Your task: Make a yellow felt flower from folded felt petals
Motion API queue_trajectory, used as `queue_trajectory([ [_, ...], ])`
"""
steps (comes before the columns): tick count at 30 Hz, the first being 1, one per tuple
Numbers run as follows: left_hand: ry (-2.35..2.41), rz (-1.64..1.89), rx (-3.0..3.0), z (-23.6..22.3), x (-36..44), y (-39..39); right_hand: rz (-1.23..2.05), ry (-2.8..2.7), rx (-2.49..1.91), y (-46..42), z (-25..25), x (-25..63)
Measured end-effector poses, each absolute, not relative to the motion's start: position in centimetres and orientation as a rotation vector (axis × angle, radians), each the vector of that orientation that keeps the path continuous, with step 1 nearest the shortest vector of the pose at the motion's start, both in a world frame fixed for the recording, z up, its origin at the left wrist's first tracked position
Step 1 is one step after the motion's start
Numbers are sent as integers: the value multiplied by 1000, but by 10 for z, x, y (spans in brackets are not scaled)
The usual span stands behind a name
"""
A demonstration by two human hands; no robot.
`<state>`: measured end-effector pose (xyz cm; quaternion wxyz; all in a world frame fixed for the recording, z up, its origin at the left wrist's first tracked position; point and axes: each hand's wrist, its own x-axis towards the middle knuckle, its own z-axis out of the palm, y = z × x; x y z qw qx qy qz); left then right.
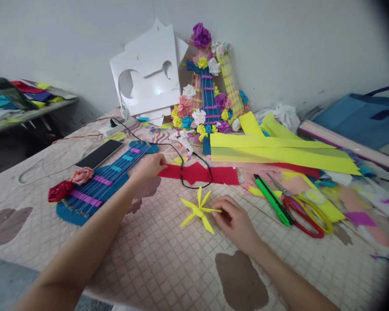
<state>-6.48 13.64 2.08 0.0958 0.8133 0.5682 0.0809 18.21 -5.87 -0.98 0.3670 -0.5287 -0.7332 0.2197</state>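
My right hand (235, 222) pinches one petal of a yellow paper flower (198, 211), whose thin pointed petals spread out just above or on the table. Further forward, my left hand (151, 166) has its fingers closed at the left end of a red paper strip (194, 172). The strip lies flat, with a black cord looped across it. Beside my left forearm lies a blue guitar-shaped craft (116, 172) with strings, purple and light blue bars, a red paper rose (60, 191) and a pink paper rose (82, 175).
A white glue gun (182, 140) lies beyond the strip. To the right are a green cutter (272, 201), scissors (303, 216), yellow paper sheets (278, 151) and scraps. A phone (100, 153) and a power strip (116, 125) sit at left. Flower-covered guitar crafts (210, 95) lean on the wall.
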Motion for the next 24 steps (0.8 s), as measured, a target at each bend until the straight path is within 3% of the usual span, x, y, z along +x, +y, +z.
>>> queue_trajectory([
  [5, 1729, 467, 2441, 30, -60, 118, 408, -1765, -1443, -60, -9, 181],
  [12, 885, 246, 2223, 43, -40, 60, 440, -1873, -1573, -65, -10, 179],
  [19, 994, 209, 2484, 31, -21, 28, 375, -1868, -1615, -68, -2, 178],
  [24, 928, 293, 2567, 21, -19, 31, 437, -1808, -1365, -75, 18, 190],
])
